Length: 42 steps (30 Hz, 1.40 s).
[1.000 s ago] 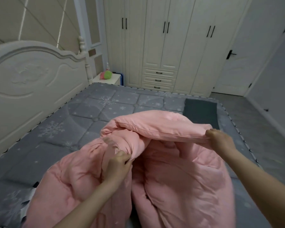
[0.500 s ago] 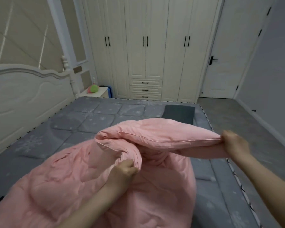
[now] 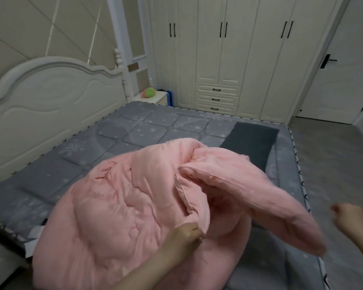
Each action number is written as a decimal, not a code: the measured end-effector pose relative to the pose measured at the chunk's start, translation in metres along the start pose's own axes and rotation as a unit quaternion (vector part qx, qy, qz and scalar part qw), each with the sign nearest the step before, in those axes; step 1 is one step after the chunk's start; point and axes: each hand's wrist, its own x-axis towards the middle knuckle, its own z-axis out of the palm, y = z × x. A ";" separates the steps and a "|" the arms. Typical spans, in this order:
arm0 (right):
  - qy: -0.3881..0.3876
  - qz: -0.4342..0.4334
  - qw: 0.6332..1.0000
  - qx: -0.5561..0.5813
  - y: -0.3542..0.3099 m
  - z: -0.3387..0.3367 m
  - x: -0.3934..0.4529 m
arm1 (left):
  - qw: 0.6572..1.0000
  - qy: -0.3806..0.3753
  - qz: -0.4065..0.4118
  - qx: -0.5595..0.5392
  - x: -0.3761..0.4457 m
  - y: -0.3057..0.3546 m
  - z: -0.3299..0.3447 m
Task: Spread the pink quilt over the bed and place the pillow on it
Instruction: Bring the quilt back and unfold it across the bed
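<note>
Quilt [image 3: 147,206] is bunched in a heap on the near half of the bed [image 3: 134,130], directly in front of both hands. Most of the mattress toward the headboard [image 3: 50,97] and far side is bare.

Left hand [image 3: 184,235]: pinching the quilt's piped hem at a folded corner, near the middle of the heap. Right hand [image 3: 350,216]: off the fabric, out past the bed's right edge, fingers loosely curled, holding nothing as far as the blur allows.

One long flap runs from the left-hand pinch out to the lower right, its loose end hanging over the mattress edge just beside the right hand. That flap's hem is the axis to work along; the right hand is the nearer one to its free end.

My read: spreading barely started. Next step probably needs the right hand back on that hem, then both pulling apart and across.

Dark grey pad [image 3: 252,141], possibly the pillow, can't confirm, lies beyond the heap toward the far right.
</note>
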 end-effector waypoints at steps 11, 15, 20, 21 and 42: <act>-0.154 -0.173 0.972 -0.041 -0.183 0.035 -0.128 | 0.985 -0.008 -0.172 0.022 -0.073 -0.052 -0.042; -0.181 -0.151 0.972 0.009 -0.206 0.051 -0.154 | 0.980 -0.038 -0.192 0.024 -0.096 -0.070 -0.052; -0.225 -0.106 0.967 0.047 -0.209 0.074 -0.170 | 0.983 -0.064 -0.171 0.022 -0.112 -0.090 -0.056; -0.227 -0.095 0.968 0.056 -0.209 0.079 -0.172 | 0.983 -0.075 -0.166 0.022 -0.112 -0.094 -0.055; -0.290 0.235 0.525 0.765 -0.251 0.184 -0.099 | 0.873 -0.427 -0.230 0.055 -0.129 -0.114 0.132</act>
